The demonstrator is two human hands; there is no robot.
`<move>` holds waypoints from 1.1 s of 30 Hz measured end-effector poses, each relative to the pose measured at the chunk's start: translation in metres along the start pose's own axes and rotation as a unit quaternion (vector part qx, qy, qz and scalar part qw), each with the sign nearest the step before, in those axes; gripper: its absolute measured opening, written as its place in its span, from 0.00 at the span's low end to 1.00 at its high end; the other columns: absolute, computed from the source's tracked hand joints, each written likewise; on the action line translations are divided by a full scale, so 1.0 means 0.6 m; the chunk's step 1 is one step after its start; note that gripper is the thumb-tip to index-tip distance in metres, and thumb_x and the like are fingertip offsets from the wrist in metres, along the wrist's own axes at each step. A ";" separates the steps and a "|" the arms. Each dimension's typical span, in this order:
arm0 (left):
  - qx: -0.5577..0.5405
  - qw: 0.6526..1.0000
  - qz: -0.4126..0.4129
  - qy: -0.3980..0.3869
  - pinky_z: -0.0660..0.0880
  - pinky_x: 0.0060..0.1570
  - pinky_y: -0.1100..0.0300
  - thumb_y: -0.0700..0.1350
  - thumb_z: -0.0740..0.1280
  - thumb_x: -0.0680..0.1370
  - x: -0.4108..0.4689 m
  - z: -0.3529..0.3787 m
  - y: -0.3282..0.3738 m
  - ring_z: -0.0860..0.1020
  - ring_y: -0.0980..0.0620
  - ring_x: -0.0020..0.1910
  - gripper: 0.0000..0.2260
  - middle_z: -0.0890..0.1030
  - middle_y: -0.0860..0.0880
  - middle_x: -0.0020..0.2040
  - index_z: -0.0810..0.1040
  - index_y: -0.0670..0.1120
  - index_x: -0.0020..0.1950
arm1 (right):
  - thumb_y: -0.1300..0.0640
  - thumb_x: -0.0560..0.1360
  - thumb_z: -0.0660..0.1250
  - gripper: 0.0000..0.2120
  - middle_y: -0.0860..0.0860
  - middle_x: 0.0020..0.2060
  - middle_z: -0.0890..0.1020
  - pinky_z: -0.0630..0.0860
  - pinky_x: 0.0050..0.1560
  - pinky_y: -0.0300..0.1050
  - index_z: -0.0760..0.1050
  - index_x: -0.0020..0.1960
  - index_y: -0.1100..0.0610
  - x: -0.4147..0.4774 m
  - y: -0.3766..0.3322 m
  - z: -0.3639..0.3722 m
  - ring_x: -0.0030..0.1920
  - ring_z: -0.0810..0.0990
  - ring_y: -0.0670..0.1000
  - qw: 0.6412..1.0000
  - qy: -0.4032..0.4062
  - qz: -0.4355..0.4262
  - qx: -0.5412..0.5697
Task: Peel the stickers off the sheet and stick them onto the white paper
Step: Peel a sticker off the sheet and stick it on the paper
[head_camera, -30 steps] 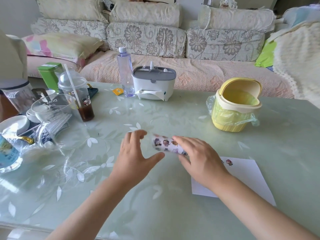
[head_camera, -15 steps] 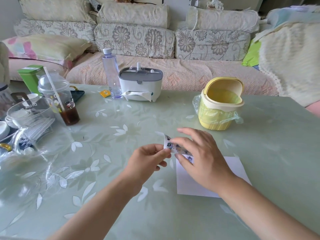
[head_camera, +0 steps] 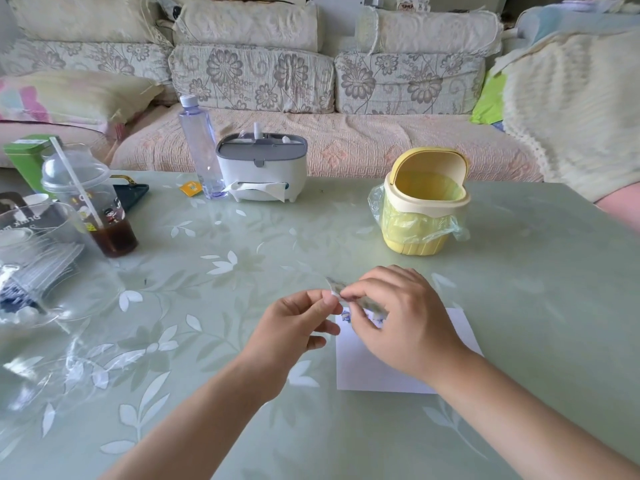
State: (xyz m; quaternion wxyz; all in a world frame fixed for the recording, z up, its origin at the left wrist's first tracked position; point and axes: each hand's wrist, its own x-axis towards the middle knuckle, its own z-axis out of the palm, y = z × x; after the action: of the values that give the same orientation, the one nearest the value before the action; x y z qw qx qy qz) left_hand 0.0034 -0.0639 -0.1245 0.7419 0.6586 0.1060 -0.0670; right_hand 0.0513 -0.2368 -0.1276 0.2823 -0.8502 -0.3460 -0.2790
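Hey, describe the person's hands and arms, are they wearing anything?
Nothing worn shows: the left hand and right hand have no gloves, rings or watch, and both forearms are bare, with no sleeves in view.

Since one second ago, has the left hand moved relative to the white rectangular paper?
Yes. The left hand moved right, nearer the flat white paper's left edge, and now pinches the small printed sticker sheet.
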 end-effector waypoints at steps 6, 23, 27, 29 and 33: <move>0.011 0.999 0.038 0.012 0.73 0.44 0.60 0.48 0.68 0.80 0.000 0.004 -0.001 0.80 0.55 0.38 0.08 0.83 0.53 0.41 0.83 0.48 0.44 | 0.47 0.74 0.67 0.09 0.41 0.36 0.80 0.77 0.38 0.48 0.83 0.43 0.49 0.006 -0.017 -0.007 0.37 0.78 0.47 0.989 -0.023 0.095 0.115; 0.105 0.985 0.121 0.067 0.72 0.34 0.68 0.45 0.69 0.80 0.003 0.004 0.003 0.78 0.59 0.34 0.08 0.84 0.53 0.38 0.84 0.48 0.42 | 0.42 0.69 0.65 0.12 0.40 0.31 0.81 0.77 0.36 0.47 0.82 0.36 0.48 0.021 -0.041 -0.014 0.33 0.79 0.48 0.970 -0.048 0.204 0.120; 0.104 0.986 0.120 0.054 0.75 0.38 0.64 0.44 0.68 0.81 0.001 0.005 0.005 0.80 0.58 0.38 0.07 0.84 0.53 0.40 0.82 0.46 0.44 | 0.53 0.74 0.71 0.08 0.40 0.31 0.82 0.76 0.37 0.39 0.83 0.36 0.48 0.023 -0.041 -0.016 0.33 0.79 0.45 0.940 -0.074 0.279 0.182; 0.086 0.988 0.113 0.054 0.77 0.39 0.64 0.44 0.67 0.81 0.000 0.009 0.005 0.81 0.57 0.40 0.06 0.84 0.52 0.41 0.82 0.45 0.46 | 0.55 0.74 0.71 0.08 0.41 0.30 0.83 0.73 0.35 0.34 0.84 0.36 0.49 0.025 -0.042 -0.016 0.32 0.78 0.42 0.921 -0.073 0.318 0.215; 0.049 0.992 0.101 0.054 0.79 0.40 0.64 0.43 0.66 0.81 -0.003 0.016 0.005 0.84 0.55 0.44 0.06 0.85 0.48 0.47 0.80 0.43 0.48 | 0.58 0.73 0.71 0.09 0.45 0.26 0.80 0.75 0.37 0.40 0.84 0.35 0.51 0.028 -0.047 -0.011 0.30 0.76 0.44 0.878 -0.059 0.385 0.279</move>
State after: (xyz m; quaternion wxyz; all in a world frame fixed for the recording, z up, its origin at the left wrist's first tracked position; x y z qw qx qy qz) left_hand 0.0030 -0.0732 -0.1203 0.7050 0.7041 0.0755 0.0390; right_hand 0.0388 -0.2173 -0.1036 0.5724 -0.8168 -0.0712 0.0102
